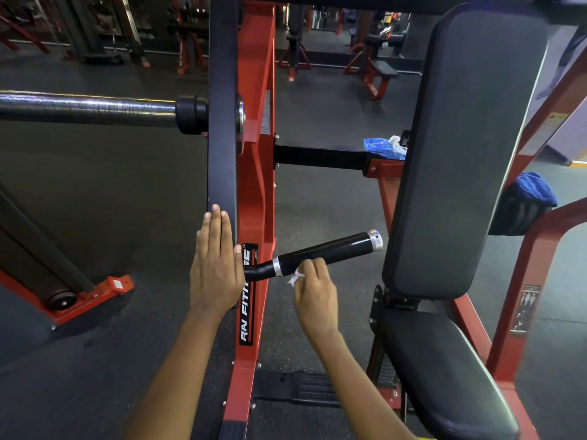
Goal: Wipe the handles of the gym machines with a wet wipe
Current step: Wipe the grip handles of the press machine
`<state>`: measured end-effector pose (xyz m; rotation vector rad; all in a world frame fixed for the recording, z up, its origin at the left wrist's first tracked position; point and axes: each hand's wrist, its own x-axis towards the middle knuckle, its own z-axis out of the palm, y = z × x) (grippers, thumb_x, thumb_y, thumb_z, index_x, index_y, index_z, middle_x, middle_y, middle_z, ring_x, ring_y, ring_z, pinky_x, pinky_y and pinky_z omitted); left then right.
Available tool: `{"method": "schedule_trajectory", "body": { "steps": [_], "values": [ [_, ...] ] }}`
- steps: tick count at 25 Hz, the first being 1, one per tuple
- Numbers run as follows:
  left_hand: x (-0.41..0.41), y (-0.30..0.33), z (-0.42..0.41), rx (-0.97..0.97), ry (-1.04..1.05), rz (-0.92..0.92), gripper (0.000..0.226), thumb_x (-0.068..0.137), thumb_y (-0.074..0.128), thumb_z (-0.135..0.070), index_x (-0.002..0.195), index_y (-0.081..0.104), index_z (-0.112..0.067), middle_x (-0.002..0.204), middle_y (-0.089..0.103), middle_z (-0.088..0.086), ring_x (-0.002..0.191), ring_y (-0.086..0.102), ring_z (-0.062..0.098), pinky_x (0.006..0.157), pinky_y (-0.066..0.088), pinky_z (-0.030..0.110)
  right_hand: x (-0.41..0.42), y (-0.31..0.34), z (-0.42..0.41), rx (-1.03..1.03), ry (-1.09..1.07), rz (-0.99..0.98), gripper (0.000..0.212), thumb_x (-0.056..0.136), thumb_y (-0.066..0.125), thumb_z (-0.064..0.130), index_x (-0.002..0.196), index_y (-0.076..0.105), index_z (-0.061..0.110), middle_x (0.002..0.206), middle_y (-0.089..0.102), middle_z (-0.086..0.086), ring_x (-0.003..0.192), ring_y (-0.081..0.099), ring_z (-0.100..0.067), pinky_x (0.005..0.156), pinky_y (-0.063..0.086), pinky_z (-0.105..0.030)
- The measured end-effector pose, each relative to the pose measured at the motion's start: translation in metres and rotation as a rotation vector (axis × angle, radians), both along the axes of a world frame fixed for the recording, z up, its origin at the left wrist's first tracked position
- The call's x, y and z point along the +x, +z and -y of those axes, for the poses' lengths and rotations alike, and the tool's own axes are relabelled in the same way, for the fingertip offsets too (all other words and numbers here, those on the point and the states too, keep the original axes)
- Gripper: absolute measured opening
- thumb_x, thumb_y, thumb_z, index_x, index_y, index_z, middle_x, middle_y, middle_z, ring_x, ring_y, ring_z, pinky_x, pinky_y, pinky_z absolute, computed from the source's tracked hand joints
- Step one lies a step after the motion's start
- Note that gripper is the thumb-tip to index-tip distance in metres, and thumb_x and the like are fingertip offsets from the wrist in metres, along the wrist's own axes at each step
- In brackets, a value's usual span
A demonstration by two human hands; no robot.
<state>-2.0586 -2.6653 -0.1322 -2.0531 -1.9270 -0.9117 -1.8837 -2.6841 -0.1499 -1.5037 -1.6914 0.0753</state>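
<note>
**Mia:** What is the right hand (313, 292) doing?

**Ben:** Its fingers are curled round a small scrunched white wet wipe (296, 277). It holds the wipe against the underside of the shiny black round handle with silver rings (324, 253), near the ring at the inner end.

**Mia:** And the left hand (215, 263)?

**Ben:** It is flat, with straight fingers close together. It presses on the tall dark metal bar of the machine (222, 122), just beside where the handle starts. It holds nothing.

**Mia:** How do you wipe it well?

**Ben:** I think the wipe should wrap round the handle, not just touch the bottom. Then slide it from the inner ring out to the silver cap at the far end, and twist so the top gets clean too. The flat hand can keep the bar from swinging.

**Mia:** Is the job nearly done?

**Ben:** I can't tell. The wipe sits near the inner end, so most of the handle may need a rub.

**Mia:** Where do more wipes come from?

**Ben:** See the crinkly blue plastic wipe pack (382, 147)? It rests on the black crossbar (317, 157), next to the big black padded backrest (460, 147). A bit of white sticks out of its top, so it looks like wipes are inside. How many, I can't see.
</note>
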Motion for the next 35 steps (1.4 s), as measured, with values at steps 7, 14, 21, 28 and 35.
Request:
{"method": "schedule_trajectory", "body": {
  "steps": [7, 14, 21, 28, 35],
  "values": [
    [0.001, -0.001, 0.002, -0.011, 0.019, -0.014, 0.058, 0.1, 0.021, -0.024, 0.151, 0.006, -0.001, 0.16, 0.001, 0.013, 0.149, -0.003, 0.022, 0.119, 0.016, 0.046, -0.019, 0.0, 0.007, 0.051, 0.097, 0.121, 0.025, 0.067, 0.068, -0.013, 0.08, 0.058, 0.006, 0.079, 0.056, -0.005, 0.052, 0.03, -0.003, 0.045, 0.028, -0.01],
    [0.002, -0.001, 0.001, -0.013, 0.034, -0.023, 0.058, 0.1, 0.022, -0.024, 0.151, 0.006, -0.001, 0.16, 0.001, 0.013, 0.149, -0.003, 0.023, 0.119, 0.017, 0.048, 0.07, 0.028, -0.007, -0.099, -0.418, -1.221, 0.005, 0.091, 0.059, 0.01, 0.095, 0.057, 0.01, 0.089, 0.062, -0.003, 0.069, 0.063, -0.013, 0.059, 0.05, -0.014],
    [0.002, -0.002, 0.0, -0.003, 0.025, -0.016, 0.058, 0.1, 0.02, -0.025, 0.151, 0.007, 0.0, 0.16, 0.002, 0.014, 0.149, -0.002, 0.023, 0.119, 0.018, 0.048, 0.078, 0.031, -0.037, -0.302, -0.475, -1.652, 0.013, 0.093, 0.052, 0.0, 0.098, 0.063, 0.003, 0.075, 0.059, -0.003, 0.054, 0.051, -0.007, 0.048, 0.044, -0.015],
    [0.001, -0.002, 0.0, -0.001, 0.025, -0.015, 0.058, 0.1, 0.022, -0.024, 0.151, 0.006, -0.001, 0.16, 0.002, 0.014, 0.149, -0.002, 0.023, 0.119, 0.019, 0.047, 0.08, 0.024, -0.053, -0.583, -0.18, -1.818, 0.027, 0.093, 0.04, -0.005, 0.081, 0.057, 0.012, 0.065, 0.048, -0.003, 0.051, 0.038, -0.008, 0.04, 0.032, -0.017],
    [0.001, -0.002, 0.0, -0.007, 0.024, -0.024, 0.058, 0.1, 0.02, -0.025, 0.151, 0.005, -0.001, 0.16, 0.002, 0.014, 0.149, -0.002, 0.023, 0.118, 0.02, 0.048, 0.055, 0.014, -0.049, -0.762, 0.009, -1.684, 0.042, 0.086, 0.021, -0.017, 0.085, 0.056, 0.007, 0.072, 0.051, -0.008, 0.055, 0.037, -0.01, 0.051, 0.028, -0.021]
  ]
}}
